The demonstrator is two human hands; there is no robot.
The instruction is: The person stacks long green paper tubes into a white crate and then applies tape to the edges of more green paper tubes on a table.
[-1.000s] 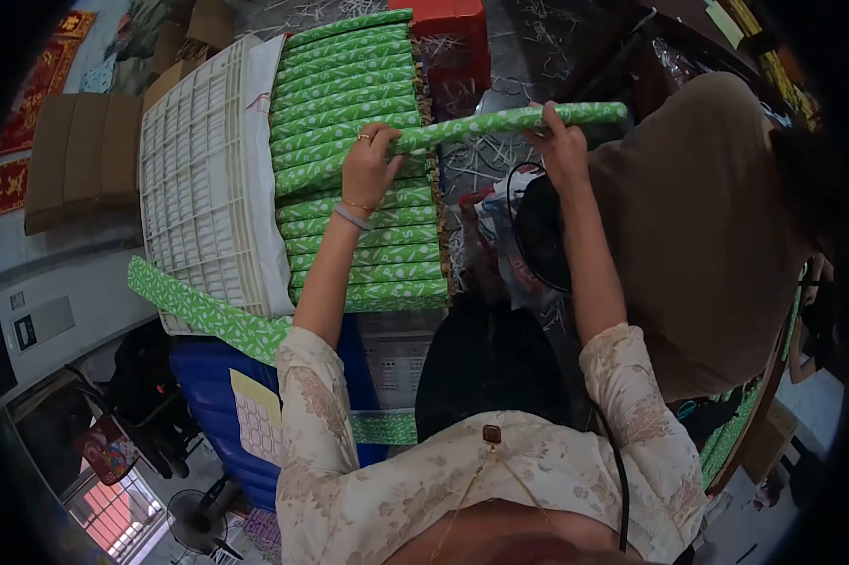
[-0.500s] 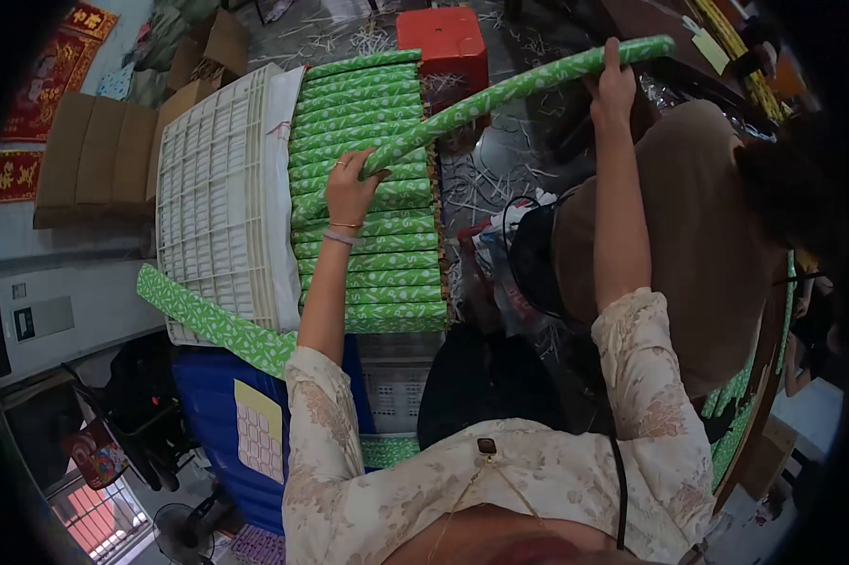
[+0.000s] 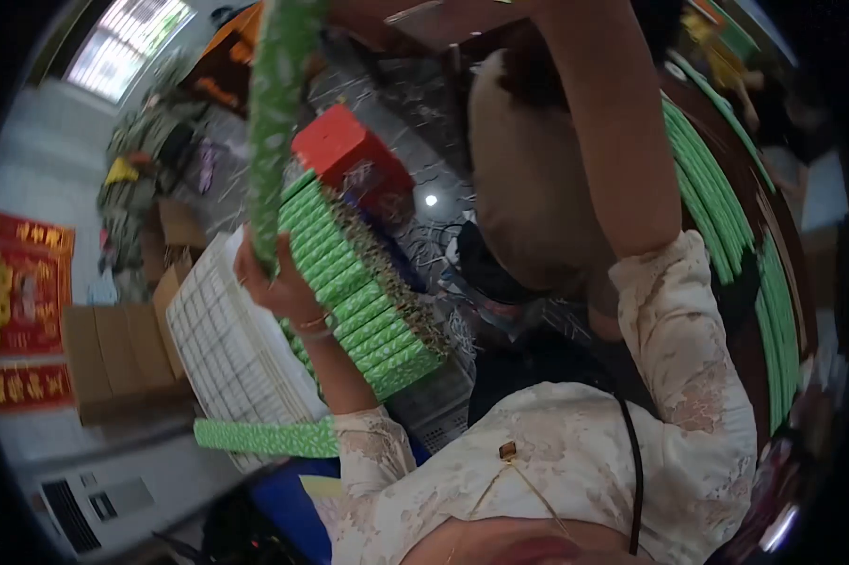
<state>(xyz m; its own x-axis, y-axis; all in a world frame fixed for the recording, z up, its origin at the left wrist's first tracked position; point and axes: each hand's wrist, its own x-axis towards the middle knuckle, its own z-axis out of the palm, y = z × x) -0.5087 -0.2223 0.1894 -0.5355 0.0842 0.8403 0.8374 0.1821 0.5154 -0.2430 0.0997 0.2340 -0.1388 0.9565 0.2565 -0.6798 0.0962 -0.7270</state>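
A long green patterned roll (image 3: 278,113) stands nearly upright in view, its top running past the upper edge. My left hand (image 3: 278,282) is wrapped round its lower end, above a white crate (image 3: 245,330). Beside the hand lies a row of similar green rolls (image 3: 358,311). My right forearm reaches up past the top edge; the right hand is out of view. Another green strip (image 3: 264,438) lies across the crate's near edge.
A red stool (image 3: 349,151) stands beyond the rolls. A person in brown (image 3: 528,179) is close on the right, near a table bearing green rolls (image 3: 711,188). Cardboard boxes (image 3: 123,358) stand at the left.
The view has turned. The held roll has swung from slanting rightward to nearly upright, and my right hand has moved up out of view. My left hand still holds the lower end.
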